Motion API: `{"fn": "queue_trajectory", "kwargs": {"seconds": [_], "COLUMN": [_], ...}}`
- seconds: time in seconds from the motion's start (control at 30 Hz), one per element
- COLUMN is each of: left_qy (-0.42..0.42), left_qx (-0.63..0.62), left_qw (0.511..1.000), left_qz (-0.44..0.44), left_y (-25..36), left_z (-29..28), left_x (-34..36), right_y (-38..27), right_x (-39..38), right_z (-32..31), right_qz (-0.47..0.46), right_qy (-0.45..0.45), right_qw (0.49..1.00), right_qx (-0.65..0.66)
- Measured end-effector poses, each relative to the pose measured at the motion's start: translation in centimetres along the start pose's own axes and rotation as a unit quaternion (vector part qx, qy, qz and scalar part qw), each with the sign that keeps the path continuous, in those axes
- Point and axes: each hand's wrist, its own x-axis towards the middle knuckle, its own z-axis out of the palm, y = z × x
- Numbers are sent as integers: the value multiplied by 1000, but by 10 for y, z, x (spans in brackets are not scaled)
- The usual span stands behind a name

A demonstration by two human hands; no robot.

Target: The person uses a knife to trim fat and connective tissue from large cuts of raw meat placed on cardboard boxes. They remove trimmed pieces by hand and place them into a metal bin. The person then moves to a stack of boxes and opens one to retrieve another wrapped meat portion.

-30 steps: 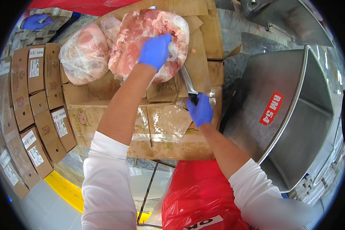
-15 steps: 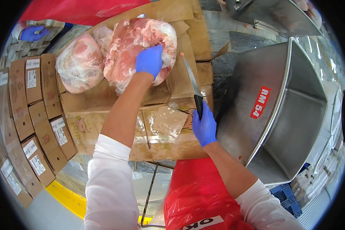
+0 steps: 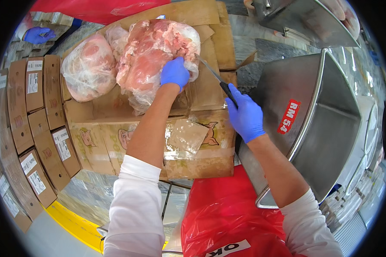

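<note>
A large slab of raw pinkish meat, partly in clear plastic, lies on the cardboard. My left hand, in a blue glove, is closed on its lower right part, with the fingertips partly hidden against it. My right hand, also gloved in blue, grips a knife by its black handle. The narrow blade slants up and left, its tip at the meat's right edge. To the left of the slab sits another piece of meat wrapped in clear plastic.
Flattened cardboard and a box support the meat. A deep steel bin stands close on the right, another steel container beyond it. Stacked cartons line the left side. A co-worker's gloved hand shows at far left.
My left hand has shifted right and slightly nearer on the meat. The right hand has moved right and turned, bringing the knife's tip to the slab's right edge.
</note>
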Motion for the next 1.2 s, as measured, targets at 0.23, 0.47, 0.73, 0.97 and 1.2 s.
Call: {"fn": "queue_trajectory", "kwargs": {"seconds": [0.23,0.47,0.73,0.97,1.2], "left_qy": [3,17,32,37,58], "left_qx": [-40,-78,-93,-46,-62], "left_qw": [999,997,994,994,989], "left_qz": [9,15,37,96,124], "left_y": [-8,-7,-13,-15,-25], "left_z": [5,5,18,11,21], "left_x": [-1,-7,-4,-9,-2], "right_y": [-17,-79,-108,-144,-116], "right_x": [25,72,217,311,330], "right_z": [-43,-68,-91,-106,-90], "right_qz": [-81,-146,-317,-186,-215], "right_qy": [-30,-101,-286,-443,-413], "right_qw": [992,958,842,823,824], "right_qx": [-88,-224,-330,-302,-322]}}
